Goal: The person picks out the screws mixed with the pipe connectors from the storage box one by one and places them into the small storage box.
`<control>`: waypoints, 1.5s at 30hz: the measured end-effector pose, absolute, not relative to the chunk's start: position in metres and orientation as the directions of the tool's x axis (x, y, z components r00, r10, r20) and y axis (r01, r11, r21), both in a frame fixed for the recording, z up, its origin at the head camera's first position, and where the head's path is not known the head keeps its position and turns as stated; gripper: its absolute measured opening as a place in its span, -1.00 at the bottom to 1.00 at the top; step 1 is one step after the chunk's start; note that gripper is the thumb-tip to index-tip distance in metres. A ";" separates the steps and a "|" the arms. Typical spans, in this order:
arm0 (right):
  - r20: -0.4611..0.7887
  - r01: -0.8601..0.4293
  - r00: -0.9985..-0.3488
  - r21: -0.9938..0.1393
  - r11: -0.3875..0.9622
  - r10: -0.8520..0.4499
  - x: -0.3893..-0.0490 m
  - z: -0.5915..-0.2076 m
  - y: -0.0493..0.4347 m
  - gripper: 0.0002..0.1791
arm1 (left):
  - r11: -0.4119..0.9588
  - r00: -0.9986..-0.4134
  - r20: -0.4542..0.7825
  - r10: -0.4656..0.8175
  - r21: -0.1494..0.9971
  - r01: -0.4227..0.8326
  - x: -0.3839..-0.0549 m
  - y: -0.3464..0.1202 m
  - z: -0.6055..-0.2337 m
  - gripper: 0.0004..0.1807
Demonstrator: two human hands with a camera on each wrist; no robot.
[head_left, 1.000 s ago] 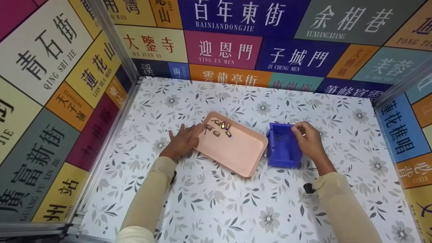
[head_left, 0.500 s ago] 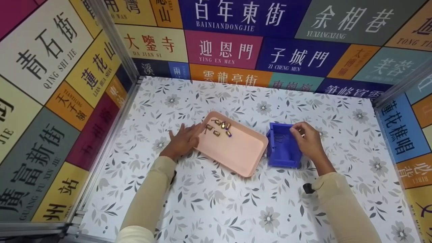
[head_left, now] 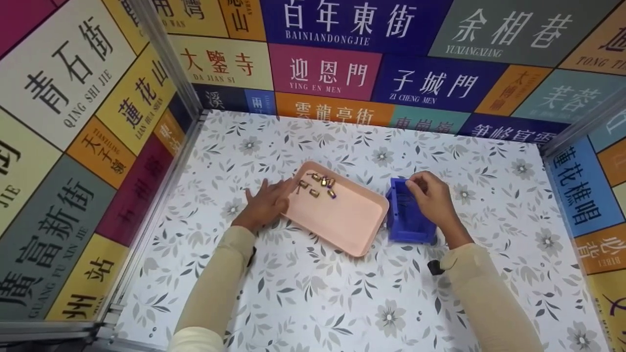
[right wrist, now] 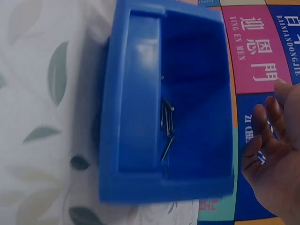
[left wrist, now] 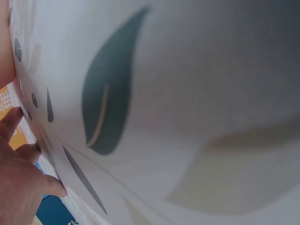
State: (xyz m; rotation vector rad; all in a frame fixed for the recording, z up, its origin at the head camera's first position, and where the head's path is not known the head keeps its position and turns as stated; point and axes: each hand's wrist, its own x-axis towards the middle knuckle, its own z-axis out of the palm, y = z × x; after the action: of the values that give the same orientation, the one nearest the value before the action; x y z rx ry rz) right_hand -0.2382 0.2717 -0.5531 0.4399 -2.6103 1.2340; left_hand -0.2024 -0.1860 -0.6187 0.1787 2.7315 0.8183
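Flat on the table, my left hand (head_left: 264, 208) touches the left rim of the pink tray (head_left: 337, 230), fingers spread; its fingertips also show at the edge of the left wrist view. Several small brass padlocks (head_left: 314, 193) lie at the tray's far left end. My right hand (head_left: 435, 198) is above the right side of a blue bin (head_left: 413, 237), thumb and index fingertips together. Whether something small sits between them cannot be made out. Inside the bin, the right wrist view shows several thin metal pieces (right wrist: 167, 119), like nails or screws.
The bin stands close by the tray's right end. Leaf-and-flower patterned paper covers the table (head_left: 313, 303). Colourful printed panels (head_left: 323, 71) wall the back and both sides, joined by metal corner posts (head_left: 168, 58).
My right hand has moved left and slightly away from me, from the bin's right edge to over the bin. The left hand, tray and padlocks stay put.
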 end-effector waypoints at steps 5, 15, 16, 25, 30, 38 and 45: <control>0.331 -0.384 -0.922 -0.719 0.579 -0.201 -0.242 -0.553 0.248 -0.81 | 0.828 -0.952 -0.220 0.212 0.558 0.056 -0.201 -0.187 -0.617 -0.36; 0.365 -0.459 -0.888 -0.737 0.497 -0.278 -0.251 -0.554 0.192 -0.85 | 0.824 -0.953 -0.222 0.206 0.564 0.047 -0.204 -0.187 -0.618 -0.38; 0.364 -0.461 -0.887 -0.736 0.496 -0.285 -0.253 -0.554 0.186 -0.85 | 0.825 -0.954 -0.222 0.202 0.564 0.043 -0.204 -0.187 -0.619 -0.38; 0.295 -0.430 -0.896 -0.762 0.485 -0.332 -0.263 -0.559 0.138 -0.83 | 0.826 -0.955 -0.230 0.189 0.563 0.027 -0.203 -0.186 -0.617 -0.38; 0.251 -0.415 -0.894 -0.778 0.471 -0.372 -0.267 -0.565 0.117 -0.82 | 0.831 -0.954 -0.231 0.190 0.556 0.030 -0.204 -0.186 -0.617 -0.38; 0.195 -0.385 -0.892 -0.800 0.460 -0.407 -0.273 -0.578 0.093 -0.78 | 0.829 -0.956 -0.208 0.205 0.557 0.057 -0.204 -0.187 -0.620 -0.37; 0.129 -0.328 -0.902 -0.825 0.460 -0.412 -0.278 -0.590 0.079 -0.75 | 0.847 -0.956 -0.236 0.175 0.531 0.023 -0.206 -0.184 -0.621 -0.37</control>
State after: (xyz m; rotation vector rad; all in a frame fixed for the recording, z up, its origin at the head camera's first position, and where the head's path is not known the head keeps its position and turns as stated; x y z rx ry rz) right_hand -0.2785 0.0786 -0.5900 0.7008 -2.7591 1.5273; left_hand -0.2064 -0.1842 -0.6208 0.1505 2.7484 0.7853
